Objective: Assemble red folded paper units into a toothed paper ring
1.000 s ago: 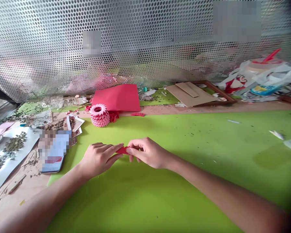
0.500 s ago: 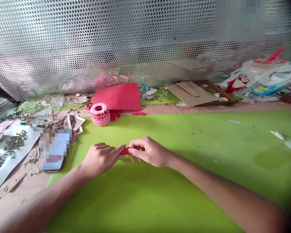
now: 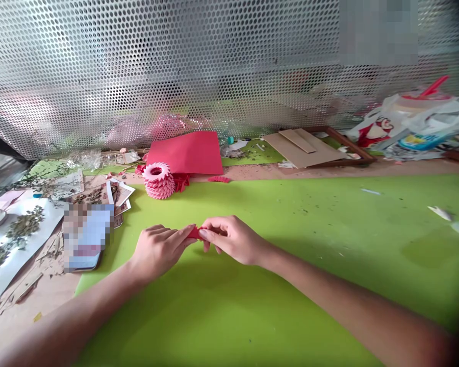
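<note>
One phone (image 3: 87, 239) is being supported at 9 o'clock, one pink ring (image 3: 160, 186) at 11 o'clock. By the nearly closed left hand (image 3: 156, 251), the red piece (image 3: 195, 233) is being gripped at dial center; its right end is being pinched by the closed fingertips of the right hand (image 3: 231, 238). One plastic bag (image 3: 409, 130) is being supported at 2 o'clock.

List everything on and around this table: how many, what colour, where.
Perforated screen: one, silvery, back
Work surface: one, green, under the hands
Paper ring stack: one, pink, left of centre
Paper sheet: one, red, behind the stack
Boards: several, brown, back right
Plastic bags: count unclear, whitish, far right
Phone: one, bluish, left
Plant bits: many, greenish, far left
Small paper piece: count unclear, red, between fingertips
Left hand: one, bare, holding it
Right hand: one, bare, holding it
</note>
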Available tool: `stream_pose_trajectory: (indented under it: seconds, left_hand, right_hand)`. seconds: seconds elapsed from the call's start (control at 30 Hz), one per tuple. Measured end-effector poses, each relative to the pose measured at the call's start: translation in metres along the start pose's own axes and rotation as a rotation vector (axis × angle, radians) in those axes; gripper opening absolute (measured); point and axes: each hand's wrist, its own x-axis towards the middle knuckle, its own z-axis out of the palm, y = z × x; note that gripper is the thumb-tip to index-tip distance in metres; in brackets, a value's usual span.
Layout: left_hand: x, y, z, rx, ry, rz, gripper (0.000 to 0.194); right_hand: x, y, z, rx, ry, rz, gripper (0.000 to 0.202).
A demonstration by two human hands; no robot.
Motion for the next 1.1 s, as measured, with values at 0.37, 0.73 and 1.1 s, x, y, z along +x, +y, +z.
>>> stream_pose_trajectory:
  seconds: [0.37,0.73,1.1]
  left_hand:
    - [0.0015,-0.0033,-0.0024,-0.141,-0.091,0.012,0.026]
    - [0.0029,-0.0039,-0.0022,-0.151,-0.072,0.015,0.023]
    - [-0.0006,-0.0075,-0.0007,-0.213,-0.103,0.084,0.025]
  right_hand:
    - [-0.0007,-0.0021,-0.0024,0.002,-0.052,0.032,0.045]
    - [0.001,-0.0058,-0.0008,0.075,-0.04,0.037,0.046]
    - [-0.0034,-0.006,-0.0072,-0.002,-0.095,0.049,0.047]
